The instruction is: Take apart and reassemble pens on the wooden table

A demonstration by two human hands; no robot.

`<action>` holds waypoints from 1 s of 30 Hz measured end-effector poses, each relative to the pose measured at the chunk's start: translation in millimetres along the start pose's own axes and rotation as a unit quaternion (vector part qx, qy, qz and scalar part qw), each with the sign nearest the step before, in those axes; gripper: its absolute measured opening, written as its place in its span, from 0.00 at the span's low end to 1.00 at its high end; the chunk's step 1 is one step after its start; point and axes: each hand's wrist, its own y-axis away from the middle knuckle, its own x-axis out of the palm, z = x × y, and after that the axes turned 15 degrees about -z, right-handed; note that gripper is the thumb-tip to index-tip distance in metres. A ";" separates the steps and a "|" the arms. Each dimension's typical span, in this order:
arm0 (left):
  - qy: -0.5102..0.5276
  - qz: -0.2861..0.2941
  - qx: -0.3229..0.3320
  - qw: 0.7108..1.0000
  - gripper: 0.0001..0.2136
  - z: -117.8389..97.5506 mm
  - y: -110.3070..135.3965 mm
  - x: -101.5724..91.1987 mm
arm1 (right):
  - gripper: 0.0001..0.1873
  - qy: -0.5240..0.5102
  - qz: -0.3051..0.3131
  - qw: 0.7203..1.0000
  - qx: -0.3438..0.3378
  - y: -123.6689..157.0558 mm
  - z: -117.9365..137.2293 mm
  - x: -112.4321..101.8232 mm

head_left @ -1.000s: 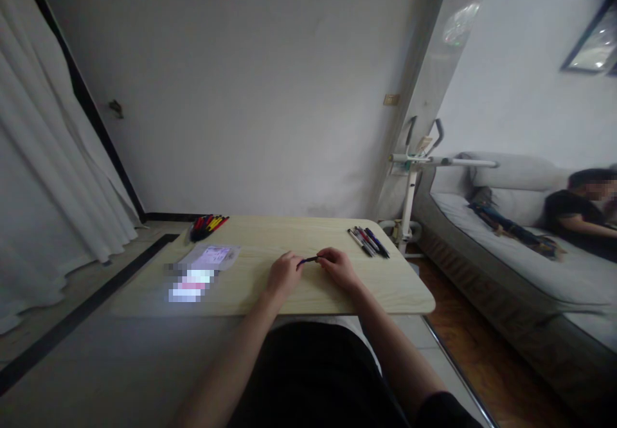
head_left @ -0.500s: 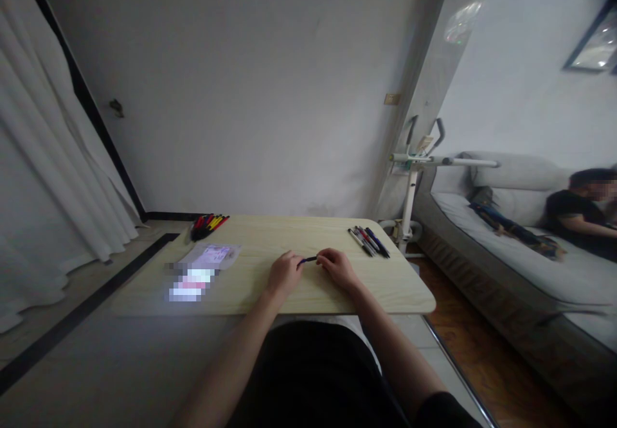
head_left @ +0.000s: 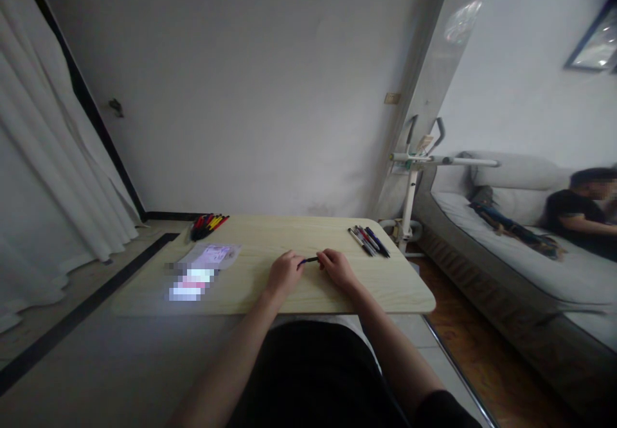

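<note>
A dark pen (head_left: 310, 260) lies nearly level between my two hands, low over the front middle of the wooden table (head_left: 270, 235). My left hand (head_left: 286, 272) is closed on its left end. At the other end, the fingertips of my right hand (head_left: 336, 266) pinch it. Most of both pen ends is hidden by my fingers. To the right, several pens (head_left: 369, 241) lie side by side in a slanted row. At the far left corner sits a bundle of red, yellow and black pens (head_left: 209, 225).
A clear plastic packet (head_left: 216, 256) with a printed label lies on the left of the table, beside a bright blurred-out screen (head_left: 191, 285). A white exercise machine (head_left: 409, 190) stands past the right corner. On the grey sofa (head_left: 506, 184), a person lies.
My right fingers have shifted slightly around the pen's right end. The left hand and everything else look the same.
</note>
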 end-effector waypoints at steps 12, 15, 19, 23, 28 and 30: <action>-0.012 -0.016 0.024 1.000 0.09 3.8 0.7 4.3 | 0.18 -0.027 -0.022 0.999 0.009 -0.9 1.4 -0.8; -0.012 -0.009 0.017 1.000 0.09 2.5 0.5 3.2 | 0.15 -0.058 -0.034 0.997 0.028 -1.9 -3.4 -2.2; -0.014 -0.015 0.009 1.000 0.09 1.5 1.1 3.1 | 0.12 -0.068 -0.035 0.997 0.027 -2.2 -7.1 -4.6; -0.002 -0.018 0.007 1.000 0.09 1.0 1.3 2.8 | 0.10 -0.071 -0.022 0.997 0.018 -1.5 -6.3 -6.1; -0.014 0.001 -0.005 1.000 0.09 -0.3 0.7 1.4 | 0.09 -0.075 -0.013 0.997 0.020 -1.2 -5.0 -6.1; -0.016 -0.005 0.002 1.000 0.09 -0.1 0.6 1.6 | 0.09 -0.071 -0.007 0.997 0.018 -1.3 -4.5 -6.3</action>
